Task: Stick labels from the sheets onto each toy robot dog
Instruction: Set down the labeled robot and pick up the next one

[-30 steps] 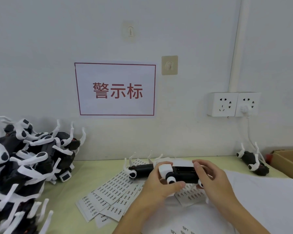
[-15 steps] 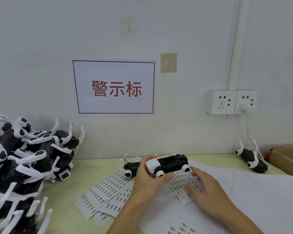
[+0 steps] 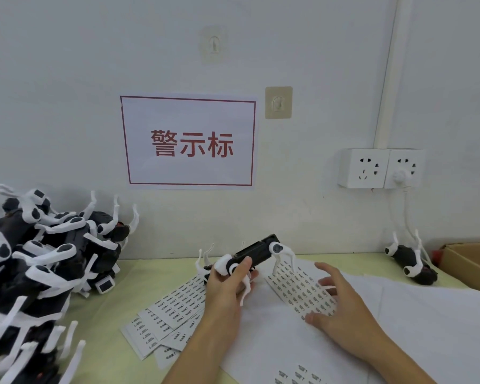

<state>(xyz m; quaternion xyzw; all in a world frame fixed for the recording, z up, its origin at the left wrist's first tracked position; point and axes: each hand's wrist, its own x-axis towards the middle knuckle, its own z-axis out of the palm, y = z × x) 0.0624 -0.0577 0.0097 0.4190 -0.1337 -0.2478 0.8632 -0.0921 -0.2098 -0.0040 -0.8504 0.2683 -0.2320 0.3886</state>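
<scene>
A toy robot dog (image 3: pixel 257 254) is being held above the table (image 3: pixel 161 268) by the left hand (image 3: pixel 227 286), just left of a label sheet (image 3: pixel 302 289) over which the right hand (image 3: pixel 341 309) is being spread. More label sheets (image 3: pixel 166 314) are lying fanned out to the left, before the wall sign (image 3: pixel 189 142). A pile of toy dogs (image 3: pixel 39 261) is sitting at far left. Another toy dog (image 3: pixel 410 261) is lying at right, below the wall sockets (image 3: pixel 380 169), beside a cardboard box (image 3: pixel 471 261).
</scene>
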